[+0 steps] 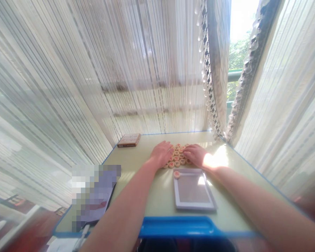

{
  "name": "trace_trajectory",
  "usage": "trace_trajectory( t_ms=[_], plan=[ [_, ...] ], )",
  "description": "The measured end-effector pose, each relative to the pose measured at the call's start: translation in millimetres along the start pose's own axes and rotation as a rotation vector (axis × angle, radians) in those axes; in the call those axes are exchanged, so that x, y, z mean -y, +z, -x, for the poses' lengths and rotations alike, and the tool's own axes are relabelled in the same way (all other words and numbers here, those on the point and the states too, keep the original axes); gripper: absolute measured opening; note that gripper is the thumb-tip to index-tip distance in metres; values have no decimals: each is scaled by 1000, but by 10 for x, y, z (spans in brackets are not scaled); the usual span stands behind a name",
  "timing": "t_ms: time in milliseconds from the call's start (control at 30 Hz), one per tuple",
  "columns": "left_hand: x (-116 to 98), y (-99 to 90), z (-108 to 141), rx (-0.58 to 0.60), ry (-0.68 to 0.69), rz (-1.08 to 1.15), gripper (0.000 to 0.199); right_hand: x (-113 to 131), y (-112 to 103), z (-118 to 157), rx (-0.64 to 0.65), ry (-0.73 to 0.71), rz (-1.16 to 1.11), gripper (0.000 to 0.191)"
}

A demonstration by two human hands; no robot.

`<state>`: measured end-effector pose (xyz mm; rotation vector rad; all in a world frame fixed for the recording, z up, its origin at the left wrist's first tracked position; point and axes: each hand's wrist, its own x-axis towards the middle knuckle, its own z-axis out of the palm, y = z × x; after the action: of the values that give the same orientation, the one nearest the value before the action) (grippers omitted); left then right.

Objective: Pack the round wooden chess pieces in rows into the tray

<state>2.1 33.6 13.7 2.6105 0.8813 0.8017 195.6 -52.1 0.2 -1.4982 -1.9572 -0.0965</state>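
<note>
Several round wooden Chinese chess pieces (pixel 176 158) with red and dark characters lie close together on the table. My left hand (pixel 161 154) rests against the left side of this cluster, fingers stretched out and covering some pieces. On the opposite side, my right hand (pixel 195 154) touches the pieces with its fingers extended inward. Neither hand lifts anything. Nearer to me lies a shallow tray-like box with a pale rim (pixel 195 205). A single piece with a red character (pixel 176 174) sits at its far left corner.
The pale table (pixel 136 154) has a blue edge and a blue front tray (pixel 178 225). A small flat box (pixel 129 140) lies at the far left corner. A blurred-out screen-like device (pixel 99 196) is at the left. Curtains (pixel 152 70) hang behind the table.
</note>
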Motion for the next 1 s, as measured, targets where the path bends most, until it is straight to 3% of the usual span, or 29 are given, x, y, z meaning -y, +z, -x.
trace_trajectory(
  t_ms=[233,367,533,700,1000],
  plan=[
    [-8,-16,-3,207,-120,-259,58,-164,-115,43,-71,72,-21,31],
    [-48,-29,18,162,-112,-362,62,-157,-108,30,-78,93,4,31],
    [-65,-4,13,224,-69,-359,49,-94,-138,28,-57,25,-3,33],
    [-5,-10,-15,165,-73,-382,31,-140,-124,47,-53,40,-16,34],
    [60,-10,-7,69,-78,-380,31,-95,-141,60,-71,-14,-23,33]
  ],
)
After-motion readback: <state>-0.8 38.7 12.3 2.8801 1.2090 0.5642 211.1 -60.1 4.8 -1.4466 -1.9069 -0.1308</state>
